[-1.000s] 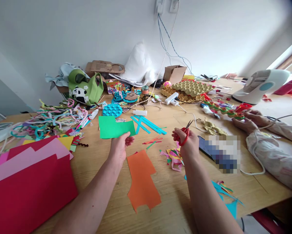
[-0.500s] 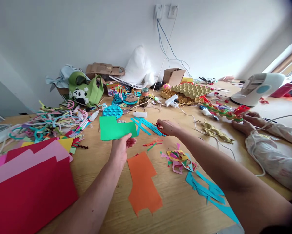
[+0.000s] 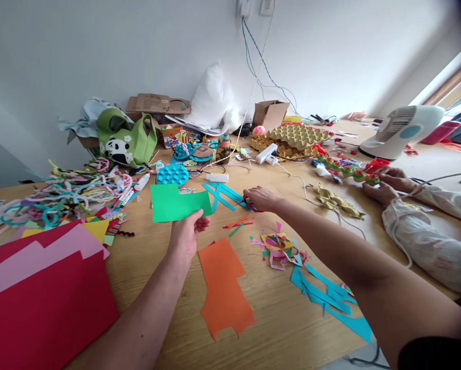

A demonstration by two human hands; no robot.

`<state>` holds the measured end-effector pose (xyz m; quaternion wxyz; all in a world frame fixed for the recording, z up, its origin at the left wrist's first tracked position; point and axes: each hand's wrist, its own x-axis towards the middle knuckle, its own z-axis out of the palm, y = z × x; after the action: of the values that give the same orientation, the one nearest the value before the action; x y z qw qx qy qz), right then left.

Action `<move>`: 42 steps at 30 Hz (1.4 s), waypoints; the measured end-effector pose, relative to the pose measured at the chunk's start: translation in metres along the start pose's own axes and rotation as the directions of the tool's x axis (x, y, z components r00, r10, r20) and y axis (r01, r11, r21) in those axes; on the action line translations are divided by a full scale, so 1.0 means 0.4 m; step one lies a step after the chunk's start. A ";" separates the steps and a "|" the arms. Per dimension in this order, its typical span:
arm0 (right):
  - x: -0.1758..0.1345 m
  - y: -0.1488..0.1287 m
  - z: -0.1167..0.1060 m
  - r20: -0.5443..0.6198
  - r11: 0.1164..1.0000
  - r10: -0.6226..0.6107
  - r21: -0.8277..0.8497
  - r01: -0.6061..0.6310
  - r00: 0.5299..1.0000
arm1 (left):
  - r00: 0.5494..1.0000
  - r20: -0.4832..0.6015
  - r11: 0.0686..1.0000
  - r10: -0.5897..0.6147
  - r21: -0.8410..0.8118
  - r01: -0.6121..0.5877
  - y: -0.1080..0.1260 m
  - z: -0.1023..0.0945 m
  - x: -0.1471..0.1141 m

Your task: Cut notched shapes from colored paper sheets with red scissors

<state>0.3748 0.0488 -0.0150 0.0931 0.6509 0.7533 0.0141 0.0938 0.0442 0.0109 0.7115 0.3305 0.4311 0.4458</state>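
Note:
My left hand pinches a green sheet of paper by its lower right edge; a step is cut out of the sheet's top side. Farther right, my right hand is closed round the red handles of what look like scissors, close to the table; the blades are mostly hidden. Crossed blue paper strips lie just left of that hand. Thin orange and green offcuts are in front of it. A cut orange sheet lies nearer to me, between my forearms.
Red and pink paper sheets cover the near left. Behind them is a heap of pipe cleaners. Paper scraps and blue strips lie under my right forearm. At right, another person's hands hold a painted egg-carton strip.
The view has shifted slightly, so most things sit a little farther left and higher. Both my hands keep their hold on the green paper and the scissors.

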 end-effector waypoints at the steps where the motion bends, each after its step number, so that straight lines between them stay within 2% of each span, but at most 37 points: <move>1: 0.001 0.000 0.002 -0.002 1.000 0.005 -0.004 -0.005 1.000 | 1.000 -0.001 1.000 -0.001 0.001 0.001 0.000 0.000 0.000; 7: -0.002 0.010 0.006 -0.035 0.999 0.038 0.011 -0.038 0.999 | 1.000 -0.008 1.000 0.005 -0.003 -0.005 0.006 0.000 -0.001; 13: -0.036 -0.005 -0.027 -0.123 0.993 0.091 0.087 -0.080 0.988 | 1.000 -0.017 1.000 0.007 -0.013 -0.007 0.011 -0.002 0.000; 23: -0.091 -0.156 -0.040 -0.126 0.981 -0.038 0.184 0.061 0.991 | 0.999 -0.015 0.999 0.033 -0.032 -0.033 0.030 -0.002 -0.006; 29: -0.112 -0.196 -0.026 -0.140 0.970 -0.111 0.198 0.138 0.984 | 0.999 -0.007 0.999 0.039 -0.037 -0.039 0.033 0.000 -0.011; 35: -0.102 -0.206 -0.013 -0.179 0.976 -0.033 0.205 0.070 0.983 | 0.999 -0.004 0.998 0.038 -0.041 -0.038 0.038 0.003 -0.016; 38: -0.123 -0.222 -0.015 -0.218 0.970 -0.012 0.235 0.064 0.976 | 0.999 -0.010 0.998 0.036 -0.045 -0.036 0.042 -0.001 -0.013; 39: -0.136 -0.230 -0.015 -0.238 0.964 -0.011 0.256 0.074 0.971 | 0.999 -0.011 0.998 0.036 -0.046 -0.036 0.043 -0.003 -0.012; 42: -0.178 -0.260 -0.016 -0.311 0.889 -0.082 0.406 0.211 0.947 | 0.999 -0.010 0.998 0.042 -0.055 -0.042 0.044 -0.005 -0.007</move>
<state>0.2818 -0.0364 -0.0150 -0.1630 0.5870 0.7901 -0.0673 0.0851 0.0485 0.0260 0.7090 0.3178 0.4146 0.4738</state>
